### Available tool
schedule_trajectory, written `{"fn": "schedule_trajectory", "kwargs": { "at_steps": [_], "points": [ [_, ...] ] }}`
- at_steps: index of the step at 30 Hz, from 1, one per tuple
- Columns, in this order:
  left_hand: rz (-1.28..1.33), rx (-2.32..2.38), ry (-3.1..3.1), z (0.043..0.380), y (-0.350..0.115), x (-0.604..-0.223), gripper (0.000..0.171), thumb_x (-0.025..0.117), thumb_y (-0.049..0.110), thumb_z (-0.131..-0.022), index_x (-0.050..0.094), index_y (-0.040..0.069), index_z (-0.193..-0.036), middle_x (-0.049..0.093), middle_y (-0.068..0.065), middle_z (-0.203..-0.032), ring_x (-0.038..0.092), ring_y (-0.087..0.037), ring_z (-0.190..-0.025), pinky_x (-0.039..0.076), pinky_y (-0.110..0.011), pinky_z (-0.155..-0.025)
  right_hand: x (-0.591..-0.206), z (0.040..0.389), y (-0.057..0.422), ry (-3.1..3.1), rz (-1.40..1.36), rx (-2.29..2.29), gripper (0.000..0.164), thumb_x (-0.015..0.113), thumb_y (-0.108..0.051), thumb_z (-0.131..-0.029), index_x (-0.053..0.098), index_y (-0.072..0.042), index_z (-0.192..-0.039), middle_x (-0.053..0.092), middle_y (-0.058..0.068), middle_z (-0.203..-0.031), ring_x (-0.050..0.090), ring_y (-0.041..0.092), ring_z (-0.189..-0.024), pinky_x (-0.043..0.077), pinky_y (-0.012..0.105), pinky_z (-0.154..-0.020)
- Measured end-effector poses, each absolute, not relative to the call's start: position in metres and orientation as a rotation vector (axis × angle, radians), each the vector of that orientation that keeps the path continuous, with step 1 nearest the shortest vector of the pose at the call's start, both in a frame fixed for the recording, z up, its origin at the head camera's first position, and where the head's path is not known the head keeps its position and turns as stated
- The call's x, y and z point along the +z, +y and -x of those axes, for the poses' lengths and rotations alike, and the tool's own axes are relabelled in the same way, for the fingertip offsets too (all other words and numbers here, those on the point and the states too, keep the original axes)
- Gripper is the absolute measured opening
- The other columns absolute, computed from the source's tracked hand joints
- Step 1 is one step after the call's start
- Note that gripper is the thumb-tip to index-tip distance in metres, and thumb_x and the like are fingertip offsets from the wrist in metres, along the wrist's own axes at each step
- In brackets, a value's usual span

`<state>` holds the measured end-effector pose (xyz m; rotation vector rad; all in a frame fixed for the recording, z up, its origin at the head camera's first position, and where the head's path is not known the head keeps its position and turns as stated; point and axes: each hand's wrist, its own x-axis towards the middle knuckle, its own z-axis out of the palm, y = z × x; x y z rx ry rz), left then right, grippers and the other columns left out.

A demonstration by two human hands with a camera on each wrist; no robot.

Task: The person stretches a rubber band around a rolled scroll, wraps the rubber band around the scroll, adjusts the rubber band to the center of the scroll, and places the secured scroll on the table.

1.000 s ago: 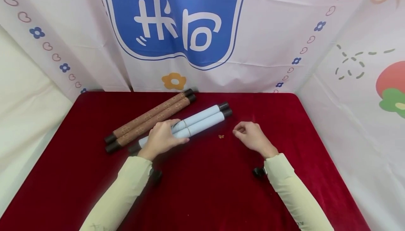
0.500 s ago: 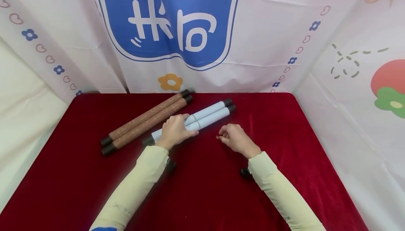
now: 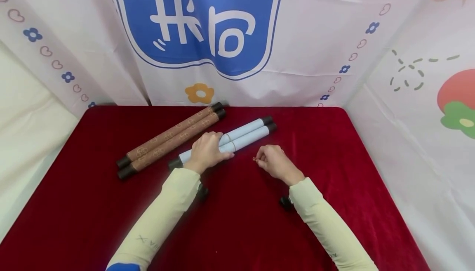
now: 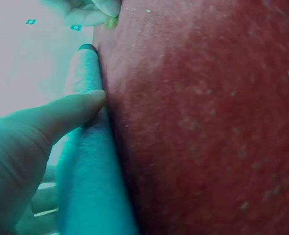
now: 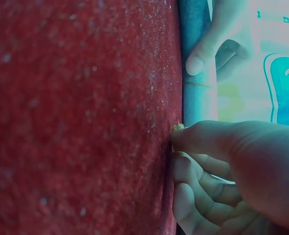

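Two pale blue scrolls (image 3: 249, 134) with black end caps lie side by side on the red cloth, a thin cord (image 3: 233, 144) across them. My left hand (image 3: 206, 152) grips the pair near the middle, its thumb along the near side; in the left wrist view the thumb (image 4: 85, 105) presses on the blue surface. To the right, just off the scrolls, my right hand (image 3: 276, 163) pinches a tiny golden butterfly-shaped charm (image 3: 255, 159) between thumb and forefinger. The right wrist view shows the charm (image 5: 177, 127) at the fingertips, close to the cloth; most of it is hidden.
Two brown patterned scrolls (image 3: 172, 140) with black ends lie at the back left, slanting alongside the blue pair. The red cloth (image 3: 237, 221) covers the table. Printed white curtains (image 3: 304, 48) stand behind and at the sides.
The left hand and the blue scrolls have shifted to the right. My right hand has moved left to the butterfly charm, which lay loose on the cloth, and now pinches it.
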<state>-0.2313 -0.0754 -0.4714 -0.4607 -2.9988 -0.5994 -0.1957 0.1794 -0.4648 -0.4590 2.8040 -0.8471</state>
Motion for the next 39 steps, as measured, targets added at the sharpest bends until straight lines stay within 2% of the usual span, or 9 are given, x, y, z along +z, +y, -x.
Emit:
{"fn": "schedule_trajectory", "kwargs": {
  "at_steps": [7, 14, 17, 21, 27, 33, 39],
  "points": [
    [0.547, -0.654, -2.959, 0.218, -0.078, -0.445, 0.073, 0.088, 0.046, -0.084, 0.065, 0.002, -0.137, 0.069, -0.017, -0.132, 0.067, -0.033, -0.113, 0.058, -0.052, -0.091, -0.46, 0.194, 0.179, 2.801, 0.458, -0.952, 0.004, 0.078, -0.01, -0.095, 0.076, -0.006, -0.094, 0.076, 0.005, -0.089, 0.069, 0.012, -0.078, 0.058, 0.027, -0.072],
    [0.799, -1.048, -2.805, 0.192, -0.077, -0.428, 0.045, 0.083, 0.024, -0.091, 0.071, 0.001, -0.128, 0.075, -0.014, -0.122, 0.072, -0.027, -0.108, 0.061, -0.046, -0.094, -0.439, 0.183, 0.17, 2.768, 0.55, -1.137, 0.005, 0.079, -0.013, -0.094, 0.078, -0.009, -0.096, 0.075, 0.001, -0.09, 0.068, 0.01, -0.076, 0.059, 0.027, -0.073],
    [0.865, -1.178, -2.743, 0.181, -0.075, -0.424, 0.036, 0.082, 0.019, -0.093, 0.073, 0.002, -0.124, 0.076, -0.013, -0.117, 0.073, -0.024, -0.106, 0.062, -0.043, -0.093, -0.43, 0.176, 0.165, 2.734, 0.609, -1.204, 0.005, 0.08, -0.014, -0.094, 0.078, -0.01, -0.097, 0.075, 0.0, -0.089, 0.067, 0.009, -0.076, 0.059, 0.025, -0.072],
    [0.887, -1.271, -2.677, 0.171, -0.07, -0.424, 0.024, 0.08, 0.016, -0.094, 0.077, 0.006, -0.116, 0.077, -0.007, -0.104, 0.073, -0.018, -0.094, 0.063, -0.035, -0.082, -0.421, 0.169, 0.158, 2.688, 0.678, -1.29, 0.005, 0.079, -0.013, -0.094, 0.078, -0.009, -0.097, 0.075, 0.0, -0.087, 0.067, 0.008, -0.076, 0.059, 0.026, -0.072],
    [0.828, -1.39, -2.638, 0.163, -0.071, -0.434, 0.006, 0.079, 0.015, -0.096, 0.08, 0.012, -0.101, 0.076, 0.003, -0.089, 0.068, -0.007, -0.079, 0.057, -0.026, -0.071, -0.417, 0.163, 0.152, 2.665, 0.721, -1.318, 0.004, 0.079, -0.013, -0.094, 0.077, -0.011, -0.097, 0.074, -0.002, -0.086, 0.066, 0.007, -0.076, 0.059, 0.028, -0.072],
    [0.811, -1.481, -2.596, 0.163, -0.075, -0.441, 0.006, 0.08, 0.016, -0.095, 0.08, 0.011, -0.098, 0.076, 0.002, -0.086, 0.065, -0.007, -0.076, 0.055, -0.025, -0.067, -0.419, 0.163, 0.154, 2.661, 0.722, -1.335, 0.004, 0.078, -0.014, -0.094, 0.077, -0.012, -0.097, 0.073, -0.004, -0.086, 0.066, 0.009, -0.077, 0.06, 0.035, -0.073],
    [0.784, -1.563, -2.563, 0.167, -0.083, -0.441, 0.006, 0.079, 0.016, -0.096, 0.079, 0.009, -0.096, 0.076, 0.001, -0.086, 0.065, -0.009, -0.075, 0.057, -0.027, -0.069, -0.421, 0.164, 0.161, 2.681, 0.705, -1.375, 0.005, 0.079, -0.011, -0.093, 0.076, -0.013, -0.096, 0.071, -0.004, -0.083, 0.065, 0.011, -0.076, 0.057, 0.029, -0.07]
  ]
}}
